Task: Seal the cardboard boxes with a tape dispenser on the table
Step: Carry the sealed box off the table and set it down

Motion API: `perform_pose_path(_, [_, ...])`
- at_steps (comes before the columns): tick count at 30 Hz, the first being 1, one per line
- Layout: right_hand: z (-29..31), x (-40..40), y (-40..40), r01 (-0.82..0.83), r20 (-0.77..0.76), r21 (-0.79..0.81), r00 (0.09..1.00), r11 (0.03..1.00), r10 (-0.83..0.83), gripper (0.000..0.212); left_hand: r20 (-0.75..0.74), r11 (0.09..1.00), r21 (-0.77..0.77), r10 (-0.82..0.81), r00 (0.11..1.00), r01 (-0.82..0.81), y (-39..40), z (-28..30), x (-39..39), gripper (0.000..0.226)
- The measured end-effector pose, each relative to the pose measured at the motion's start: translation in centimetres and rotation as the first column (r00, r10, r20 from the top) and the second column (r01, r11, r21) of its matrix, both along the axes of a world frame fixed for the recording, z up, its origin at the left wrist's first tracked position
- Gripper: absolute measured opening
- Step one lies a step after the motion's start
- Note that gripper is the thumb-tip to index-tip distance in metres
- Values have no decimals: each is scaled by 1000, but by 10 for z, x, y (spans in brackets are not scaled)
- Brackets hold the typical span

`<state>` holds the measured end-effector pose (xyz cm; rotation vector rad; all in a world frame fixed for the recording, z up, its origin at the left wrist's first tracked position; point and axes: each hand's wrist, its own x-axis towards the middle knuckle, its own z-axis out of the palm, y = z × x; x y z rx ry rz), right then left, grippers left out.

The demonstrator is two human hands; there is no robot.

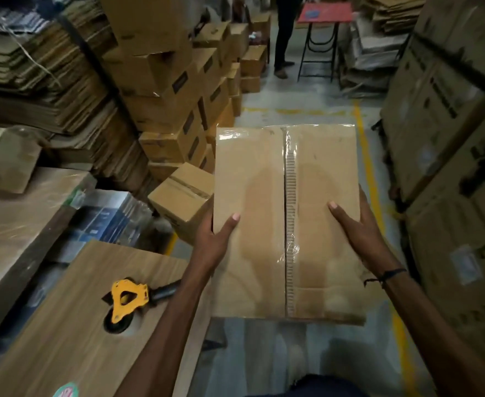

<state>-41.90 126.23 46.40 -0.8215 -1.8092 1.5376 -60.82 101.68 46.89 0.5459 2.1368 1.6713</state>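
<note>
I hold a brown cardboard box (252,196) in the air in front of me, above the floor to the right of the table. Clear tape runs along its centre seam and across its far edge. My left hand (215,242) grips its left side, thumb on top. My right hand (355,227) grips its right side, thumb on top too. A yellow tape dispenser (128,299) with a black handle lies on the wooden table (72,339) at the lower left, apart from both hands.
Sealed boxes (184,196) are piled on the floor ahead left, behind them stacks of flat cardboard (49,90). Tall large cartons (450,138) line the right. A person's legs (284,38) and a red-topped stand (324,12) are down the aisle.
</note>
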Motion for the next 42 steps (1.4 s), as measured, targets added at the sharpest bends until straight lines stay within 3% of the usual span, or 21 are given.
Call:
perform_pose_path(4, [-11,-18,65,-48,72,-6,996,999,48,68,44,998,-17,55,998,-54,59,-25,-10,48])
perform_pose_path(10, [-39,-78,130,-245,187,-24,951,969,245,69,133,974,-48,226,965,-221,92,-65,-30,45])
perform_pose_path(14, [-70,-143,152,-364,264,-80,890,928,371,66,198,931,-107,363,910,-348,92,-100,-56,61])
perform_pose_path(19, [-108,-244,165,-511,334,-116,787,852,518,61,272,854,-134,520,810,-503,98,-146,-100,58])
perform_pose_path(25, [-174,-359,189,-647,412,-174,637,743,651,65,390,784,-205,614,686,-586,120,-229,-165,77])
perform_pose_path(30, [-226,-428,198,-653,457,-252,570,714,683,58,434,745,-295,662,610,-599,135,-271,-207,57])
perform_pose_path(35, [-302,-474,220,-675,479,-344,471,652,741,75,465,655,-374,745,479,-656,151,-300,-239,47])
perform_pose_path(40, [-340,-506,223,-643,471,-394,473,657,745,62,473,597,-393,783,403,-699,166,-335,-252,37])
perform_pose_path(42, [-348,-519,216,-665,451,-412,445,623,774,56,479,552,-413,808,343,-724,169,-355,-251,44])
